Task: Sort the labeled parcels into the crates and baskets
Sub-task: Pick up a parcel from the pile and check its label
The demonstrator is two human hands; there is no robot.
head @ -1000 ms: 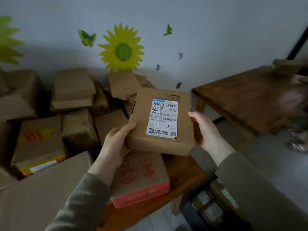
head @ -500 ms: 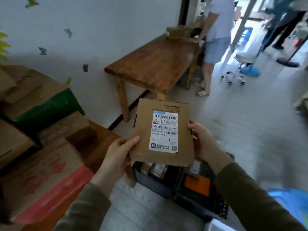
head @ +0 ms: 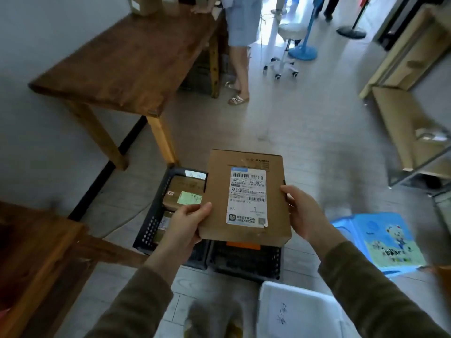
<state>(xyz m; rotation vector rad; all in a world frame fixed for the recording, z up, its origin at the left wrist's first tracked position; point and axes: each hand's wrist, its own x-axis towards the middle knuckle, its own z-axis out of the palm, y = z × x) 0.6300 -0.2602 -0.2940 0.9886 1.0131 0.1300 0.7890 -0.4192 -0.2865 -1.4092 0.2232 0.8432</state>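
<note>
I hold a flat brown cardboard parcel (head: 246, 198) with a white shipping label face up, above two black crates on the floor. My left hand (head: 185, 225) grips its lower left edge, thumb on top. My right hand (head: 302, 213) grips its right edge. The left black crate (head: 156, 215) holds several labeled parcels, one with a green label (head: 189, 197). The right black crate (head: 246, 262) is mostly hidden under the parcel, with an orange patch showing.
A wooden table (head: 131, 62) stands by the wall at upper left, with a person (head: 240, 40) beside it. A wooden bench (head: 36, 259) is at lower left. A white container (head: 300, 311) and a blue cartoon bag (head: 380, 242) lie at lower right. Shelving (head: 410, 113) runs along the right.
My view has swung right and down from the parcel pile by the wall to the floor crates. The parcel stays gripped in both hands and now hangs over the crates.
</note>
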